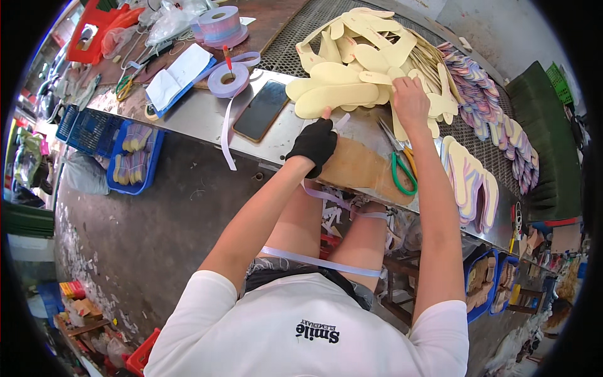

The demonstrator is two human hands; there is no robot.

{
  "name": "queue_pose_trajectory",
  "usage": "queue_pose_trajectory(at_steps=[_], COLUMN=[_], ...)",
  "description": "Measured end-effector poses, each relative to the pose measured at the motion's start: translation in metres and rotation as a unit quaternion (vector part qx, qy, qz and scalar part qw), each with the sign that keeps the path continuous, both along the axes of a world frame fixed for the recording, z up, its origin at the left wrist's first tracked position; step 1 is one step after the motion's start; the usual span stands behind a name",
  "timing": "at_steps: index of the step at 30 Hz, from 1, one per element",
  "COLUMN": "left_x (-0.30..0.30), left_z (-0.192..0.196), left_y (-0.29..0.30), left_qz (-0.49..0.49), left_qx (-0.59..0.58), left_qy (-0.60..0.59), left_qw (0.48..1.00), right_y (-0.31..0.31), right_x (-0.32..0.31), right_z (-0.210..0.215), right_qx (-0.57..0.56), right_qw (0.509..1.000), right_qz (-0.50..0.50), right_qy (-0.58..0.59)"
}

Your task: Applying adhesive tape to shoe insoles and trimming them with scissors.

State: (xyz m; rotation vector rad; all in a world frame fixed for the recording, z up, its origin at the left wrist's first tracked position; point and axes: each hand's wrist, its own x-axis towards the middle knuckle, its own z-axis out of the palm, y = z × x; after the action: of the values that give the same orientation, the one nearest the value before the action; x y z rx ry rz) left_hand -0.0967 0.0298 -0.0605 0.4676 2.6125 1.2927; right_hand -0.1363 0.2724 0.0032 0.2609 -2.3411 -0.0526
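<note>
My left hand (312,146), in a black fingerless glove, is closed at the table's front edge. A pale lilac ribbon (342,120) pokes out above its fingers and trails down across my legs. One fingertip reaches the lower edge of a cream insole (336,96). My right hand (412,103) is bare and its fingers pinch at a narrow cream insole (375,78) on the large loose heap (370,58); the fingertips are partly hidden. Between my hands lie scissors (404,173) with green and orange handles, partly over a brown sheet (358,164).
Left of the heap are a phone (260,111), a ribbon roll (228,80), a larger roll (220,26) and papers (179,78). Stacked insoles (468,182) stand at right, beside a long multicoloured row (480,103). Blue crates (139,186) sit below the table.
</note>
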Motion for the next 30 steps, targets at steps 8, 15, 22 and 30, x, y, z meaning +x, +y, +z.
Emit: queue_pose_trajectory(at_steps=[8, 15, 22, 30], left_x=[-0.011, 0.082, 0.097, 0.114], left_z=[0.002, 0.069, 0.071, 0.070], left_y=[0.012, -0.017, 0.002, 0.000], left_qz=[-0.008, -0.183, 0.028, -0.017], left_qx=[-0.123, 0.354, 0.450, 0.300], left_qy=[0.065, -0.344, -0.208, -0.134], left_qw=[0.990, 0.850, 0.868, 0.944], right_y=[0.033, -0.035, -0.083, -0.097], right_x=[0.011, 0.104, 0.185, 0.187], right_z=[0.058, 0.022, -0.023, 0.033], right_qx=[-0.178, -0.764, -0.789, -0.604], right_qw=[0.981, 0.630, 0.535, 0.773], right_qz=[-0.070, 0.125, 0.105, 0.106], right_qy=[-0.023, -0.066, -0.282, -0.161])
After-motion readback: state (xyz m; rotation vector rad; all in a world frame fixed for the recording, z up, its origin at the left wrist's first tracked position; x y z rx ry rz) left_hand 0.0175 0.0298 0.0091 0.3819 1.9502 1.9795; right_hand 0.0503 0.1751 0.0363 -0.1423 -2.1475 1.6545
